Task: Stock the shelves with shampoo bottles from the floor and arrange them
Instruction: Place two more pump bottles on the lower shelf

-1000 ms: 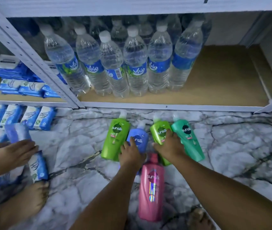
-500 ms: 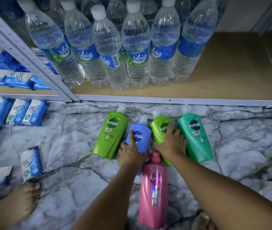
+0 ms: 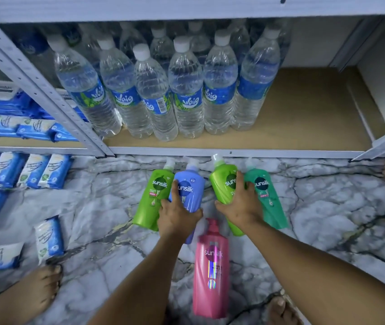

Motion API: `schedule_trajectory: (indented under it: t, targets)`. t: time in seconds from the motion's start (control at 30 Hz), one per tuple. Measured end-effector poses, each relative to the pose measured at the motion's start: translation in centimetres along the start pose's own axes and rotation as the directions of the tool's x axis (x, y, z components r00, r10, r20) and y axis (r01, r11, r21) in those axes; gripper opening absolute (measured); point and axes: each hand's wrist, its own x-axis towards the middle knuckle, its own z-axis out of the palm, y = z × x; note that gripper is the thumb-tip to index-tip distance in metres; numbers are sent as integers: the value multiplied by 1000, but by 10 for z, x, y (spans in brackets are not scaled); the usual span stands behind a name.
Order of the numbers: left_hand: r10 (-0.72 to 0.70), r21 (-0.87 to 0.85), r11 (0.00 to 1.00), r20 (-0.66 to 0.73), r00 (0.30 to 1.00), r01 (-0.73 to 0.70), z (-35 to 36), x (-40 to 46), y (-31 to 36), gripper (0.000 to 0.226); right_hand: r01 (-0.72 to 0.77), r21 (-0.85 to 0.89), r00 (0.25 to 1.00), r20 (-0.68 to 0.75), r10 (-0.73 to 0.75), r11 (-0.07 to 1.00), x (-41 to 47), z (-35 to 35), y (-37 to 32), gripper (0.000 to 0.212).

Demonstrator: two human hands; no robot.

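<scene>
Head view, the only one we have, looks down at a marble floor (image 3: 327,207) in front of a low shelf (image 3: 304,118). We see five shampoo bottles lying on the floor, caps toward the shelf. Our left hand (image 3: 177,214) has its fingers curled round the blue bottle (image 3: 192,186), thumb on the label. Just left of it, touching, lies a green bottle (image 3: 150,200). Our right hand (image 3: 240,205) grips a second, lime bottle (image 3: 223,186), fingers wrapped over its right edge against the teal bottle (image 3: 269,200) beside it. A gap of floor separates the blue and lime bottles. Nearer to us, between our forearms, lies a pink bottle (image 3: 211,273), its pump pointing at that gap.

On the shelf, water bottles (image 3: 154,90) stand upright in rows on the left part; the right part shows bare board. Left of the shelf post (image 3: 46,95), blue packets (image 3: 32,130) lie stacked on a neighbouring shelf, and more packets (image 3: 48,238) are scattered on the floor. Bare feet (image 3: 39,289) show at the lower left, bottom and right edges.
</scene>
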Motion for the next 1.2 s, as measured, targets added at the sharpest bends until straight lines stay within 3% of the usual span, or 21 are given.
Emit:
schedule_trajectory:
  t: [0.37,0.53,0.73,1.2]
  targets:
    - [191,-244,940,-203,960,-238,-120,-82,85,107,201,199,941,-311,-133,959,-73,-162,-41,113]
    - [314,-322,841,-365,876,-435,-170,-124,129,108,312,233,864,-472,-173,921,-111,-234,-63,115]
    - [377,-363,749,-455,807,-555,-226,-151,183,110,427,236,769,-602,-214,873,-124,-307,-91,114]
    - [433,-376,582,-608,666,-721,-306,-59,301,120,579,318,621,-769,-153,751,-24,-401,-160,125]
